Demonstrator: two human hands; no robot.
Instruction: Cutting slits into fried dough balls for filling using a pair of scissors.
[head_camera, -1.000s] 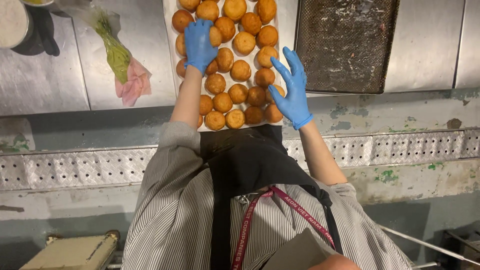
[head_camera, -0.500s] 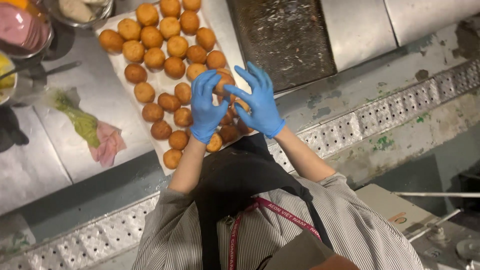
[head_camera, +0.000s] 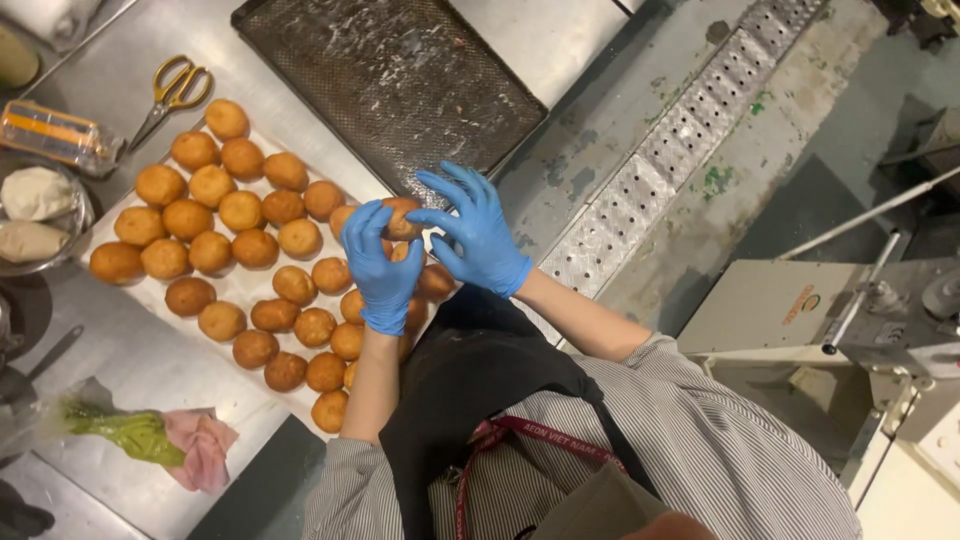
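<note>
My left hand (head_camera: 380, 265) grips one golden bun (head_camera: 402, 217); right hand (head_camera: 478, 232) spread wide, fingertips touching it. Below-left of hands, tray (head_camera: 160, 300) of buns untouched, many left.

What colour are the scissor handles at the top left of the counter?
Yellow; the scissors show best in the head view, lying beside the tray of buns.

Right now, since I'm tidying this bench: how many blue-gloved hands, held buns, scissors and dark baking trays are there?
Blue-gloved hands: 2, the left hand and the right hand
Bun held in the left grip: 1
Scissors: 1
Dark baking tray: 1
Total: 5
</note>
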